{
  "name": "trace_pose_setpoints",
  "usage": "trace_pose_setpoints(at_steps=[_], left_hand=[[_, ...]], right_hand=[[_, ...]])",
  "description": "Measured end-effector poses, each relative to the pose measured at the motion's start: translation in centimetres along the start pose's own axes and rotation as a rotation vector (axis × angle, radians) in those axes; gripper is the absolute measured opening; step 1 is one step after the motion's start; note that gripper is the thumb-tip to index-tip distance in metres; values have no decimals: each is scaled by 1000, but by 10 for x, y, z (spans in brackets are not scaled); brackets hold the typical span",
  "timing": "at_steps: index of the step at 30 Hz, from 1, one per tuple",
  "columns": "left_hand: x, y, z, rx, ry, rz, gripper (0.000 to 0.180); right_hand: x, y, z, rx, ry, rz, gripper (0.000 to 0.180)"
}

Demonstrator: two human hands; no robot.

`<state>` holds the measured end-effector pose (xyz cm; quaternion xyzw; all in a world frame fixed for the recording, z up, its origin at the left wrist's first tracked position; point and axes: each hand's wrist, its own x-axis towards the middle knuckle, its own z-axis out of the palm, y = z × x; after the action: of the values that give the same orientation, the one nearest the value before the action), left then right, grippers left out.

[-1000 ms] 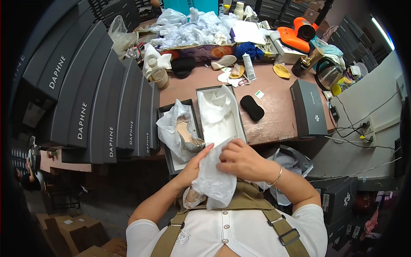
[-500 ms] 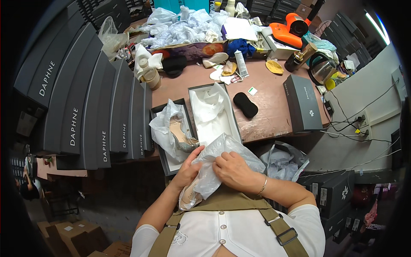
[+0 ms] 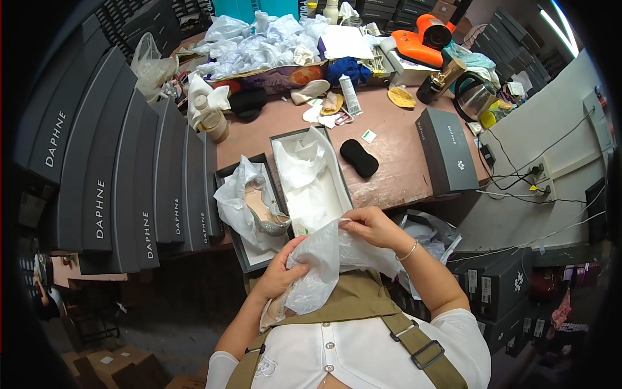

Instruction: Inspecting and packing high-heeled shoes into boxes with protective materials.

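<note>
1. Dark gray boxes (image 3: pixel 103 162) stand in a tall row at the left of a crowded workroom, beside a reddish-brown table (image 3: pixel 398 152) that meets a pale wall (image 3: pixel 560 139) on the right.

2. Seated or standing at the near edge, a worker in a white shirt and olive apron (image 3: pixel 350 295) bends both hands to a translucent white wrapping sheet (image 3: pixel 317 256).

3. Fingers of the left hand (image 3: pixel 280 275) curl closed around the bunched sheet, thumb pressed on top; a beige part of a shoe (image 3: pixel 275 310) shows at its lower end, against the apron, the rest covered.

4. With thumb and fingertips pinched together, the right hand (image 3: pixel 372 227) grips the sheet's upper edge; a bracelet (image 3: pixel 408 251) circles the wrist.

5. Just beyond the hands, a second shoe (image 3: pixel 262 211), glittering at the toe, lies on tissue in an open tray (image 3: pixel 259 257); touching or just beside it is a tissue-lined box (image 3: pixel 335 191).

6. Nearby sit a black pad (image 3: pixel 359 159) and a closed gray box (image 3: pixel 450 152); crumpled tissue (image 3: pixel 259 42) is heaped behind.
</note>
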<state>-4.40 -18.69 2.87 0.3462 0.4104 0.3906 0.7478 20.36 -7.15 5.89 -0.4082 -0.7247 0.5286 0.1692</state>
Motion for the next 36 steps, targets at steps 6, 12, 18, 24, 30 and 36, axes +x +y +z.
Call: trace_pose_setpoints(at_steps=[6,12,18,24,30,36], left_hand=[[-4,-15,-7,-66,102,13,60],[19,-21,-35,-44,318,223,59],[36,-14,6,-195,525,416,64],[31,-24,16,-514,433,358,64],[27,4,-6,-356,274,173,71],[27,-3,-13,-227,296,276,75]], right_hand=[[-13,-6,7,-89,37,19,21],[-3,-11,-1,-121,152,58,23],[39,-55,48,-110,276,-265,18],[29,-62,92,-603,67,-400,14],[6,-58,90,-819,50,-563,40],[-30,-63,55,-433,-82,-21,56]])
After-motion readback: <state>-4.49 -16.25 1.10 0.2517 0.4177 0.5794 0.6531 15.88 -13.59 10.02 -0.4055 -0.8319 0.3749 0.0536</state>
